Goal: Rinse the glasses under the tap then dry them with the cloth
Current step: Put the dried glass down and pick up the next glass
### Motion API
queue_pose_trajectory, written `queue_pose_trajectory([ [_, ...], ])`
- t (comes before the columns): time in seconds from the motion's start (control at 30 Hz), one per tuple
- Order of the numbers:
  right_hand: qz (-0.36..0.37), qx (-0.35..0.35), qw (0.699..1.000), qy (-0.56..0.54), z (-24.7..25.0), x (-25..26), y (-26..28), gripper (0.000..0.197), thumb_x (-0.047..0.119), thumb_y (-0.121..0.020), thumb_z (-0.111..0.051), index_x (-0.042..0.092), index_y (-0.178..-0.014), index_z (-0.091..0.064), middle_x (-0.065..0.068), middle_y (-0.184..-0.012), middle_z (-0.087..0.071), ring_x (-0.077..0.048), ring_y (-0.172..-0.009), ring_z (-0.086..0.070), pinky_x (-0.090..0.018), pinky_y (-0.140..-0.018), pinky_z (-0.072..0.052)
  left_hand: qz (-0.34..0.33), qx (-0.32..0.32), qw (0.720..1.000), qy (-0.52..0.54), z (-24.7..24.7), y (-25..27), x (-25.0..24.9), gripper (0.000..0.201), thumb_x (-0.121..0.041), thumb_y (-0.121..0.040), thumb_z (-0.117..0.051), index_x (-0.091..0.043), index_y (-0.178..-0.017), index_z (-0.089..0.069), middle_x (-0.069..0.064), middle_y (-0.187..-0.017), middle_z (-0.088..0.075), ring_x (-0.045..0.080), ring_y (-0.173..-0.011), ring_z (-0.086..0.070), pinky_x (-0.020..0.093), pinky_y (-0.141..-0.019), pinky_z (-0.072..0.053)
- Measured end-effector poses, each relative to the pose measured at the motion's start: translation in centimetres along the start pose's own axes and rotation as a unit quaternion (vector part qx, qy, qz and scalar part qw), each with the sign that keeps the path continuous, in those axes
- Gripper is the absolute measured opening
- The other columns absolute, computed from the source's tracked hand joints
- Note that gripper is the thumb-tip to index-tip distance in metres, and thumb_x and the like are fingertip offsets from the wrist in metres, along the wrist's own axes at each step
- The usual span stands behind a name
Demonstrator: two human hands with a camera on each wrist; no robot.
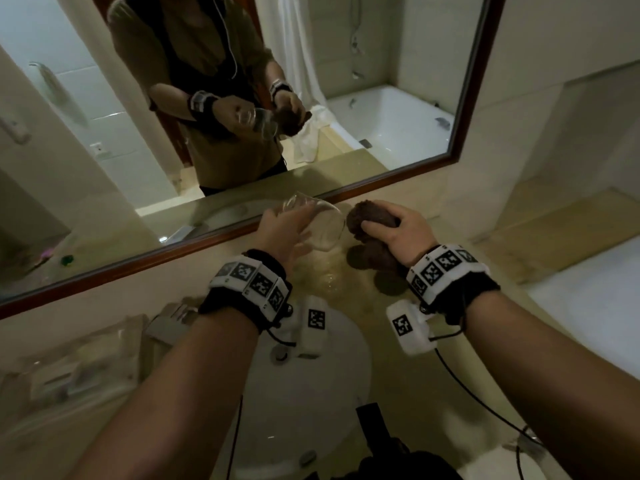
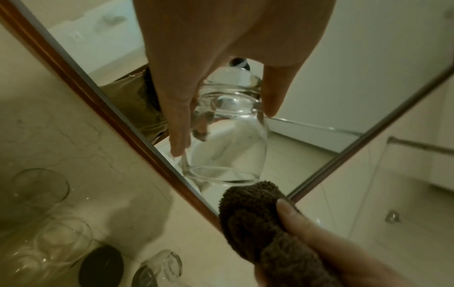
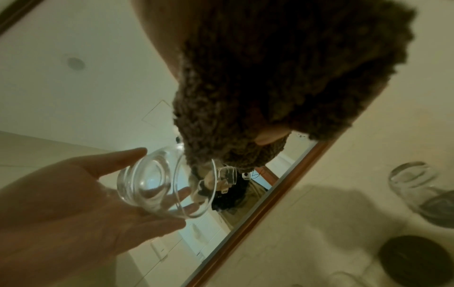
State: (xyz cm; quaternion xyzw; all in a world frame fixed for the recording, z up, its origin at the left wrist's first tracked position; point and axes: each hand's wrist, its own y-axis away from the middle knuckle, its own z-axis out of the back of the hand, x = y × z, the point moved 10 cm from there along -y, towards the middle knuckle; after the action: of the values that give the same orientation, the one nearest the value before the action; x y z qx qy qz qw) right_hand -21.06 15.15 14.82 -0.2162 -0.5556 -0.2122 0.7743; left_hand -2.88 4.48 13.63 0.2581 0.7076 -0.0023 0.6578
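My left hand [image 1: 282,230] is raised over the worktop [image 1: 433,375] with thumb and fingers wrapped round the clear glass [image 1: 318,225], which lies tilted on its side, open mouth facing 3 o'clock toward the cloth [image 1: 372,220]. My right hand [image 1: 405,233], at 3 o'clock from the glass, has its fingers clamped round the bunched brown cloth, whose leading end sits just at the glass rim. More glasses [image 2: 41,187] and a dark round coaster [image 2: 102,267] stand on the worktop below, at the foot of the mirror [image 1: 104,133].
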Motion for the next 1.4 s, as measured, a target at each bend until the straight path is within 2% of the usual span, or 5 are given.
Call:
queue_pose_trajectory([
  [0.2,-0.037,-0.038,0.999,-0.002,5.2,-4.7,-2.4,0.040,0.027,-0.079,-0.073,0.025,-0.119,-0.065,0.005,-0.106,-0.066,-0.015,-0.101,-0.061,-0.031,-0.096,-0.047,-0.073,-0.022,0.988,-0.132,-5.4,-2.5,1.0,0.077,-0.039,-0.072,-0.082,-0.024,-0.137,-0.042,0.002,-0.123,-0.059,0.023,-0.107,-0.062,0.042,-0.088,-0.055],
  [0.33,-0.059,-0.040,0.997,-0.020,6.7,-7.8,-4.2,0.039,0.031,-0.077,-0.074,0.027,-0.116,-0.066,0.001,-0.105,-0.069,-0.020,-0.099,-0.064,-0.039,-0.095,-0.050,-0.091,-0.031,0.978,-0.182,-7.9,-4.1,2.2,0.083,-0.054,-0.059,-0.079,-0.030,-0.131,-0.045,0.000,-0.120,-0.061,0.023,-0.105,-0.064,0.050,-0.087,-0.056],
  [0.67,-0.121,0.023,0.992,0.000,6.3,-14.1,-8.7,0.058,0.052,-0.077,-0.066,0.034,-0.130,-0.053,0.001,-0.120,-0.062,-0.022,-0.106,-0.060,-0.042,-0.098,-0.047,-0.081,-0.068,0.957,-0.269,-10.6,-9.9,5.1,0.067,-0.035,-0.081,-0.075,-0.021,-0.137,-0.042,0.001,-0.126,-0.058,0.020,-0.110,-0.058,0.033,-0.089,-0.048],
  [0.83,-0.107,0.052,0.990,0.082,5.6,-16.0,-10.8,0.054,0.040,-0.091,-0.058,0.026,-0.141,-0.042,-0.005,-0.134,-0.052,-0.021,-0.117,-0.050,-0.022,-0.090,-0.034,-0.031,-0.063,0.968,-0.242,-11.0,-12.7,7.4,0.069,-0.033,-0.080,-0.076,-0.025,-0.139,-0.040,0.000,-0.125,-0.058,0.019,-0.109,-0.059,0.043,-0.097,-0.050],
  [1.4,-0.154,0.073,0.972,0.164,3.9,-22.0,-15.3,0.055,0.043,-0.091,-0.056,0.033,-0.142,-0.038,-0.005,-0.143,-0.038,-0.029,-0.126,-0.042,-0.039,-0.104,-0.036,0.053,-0.130,0.967,-0.214,-9.9,-19.7,14.2,0.066,-0.021,-0.083,-0.075,-0.026,-0.136,-0.036,0.005,-0.136,-0.049,0.027,-0.118,-0.054,0.045,-0.099,-0.049],
])
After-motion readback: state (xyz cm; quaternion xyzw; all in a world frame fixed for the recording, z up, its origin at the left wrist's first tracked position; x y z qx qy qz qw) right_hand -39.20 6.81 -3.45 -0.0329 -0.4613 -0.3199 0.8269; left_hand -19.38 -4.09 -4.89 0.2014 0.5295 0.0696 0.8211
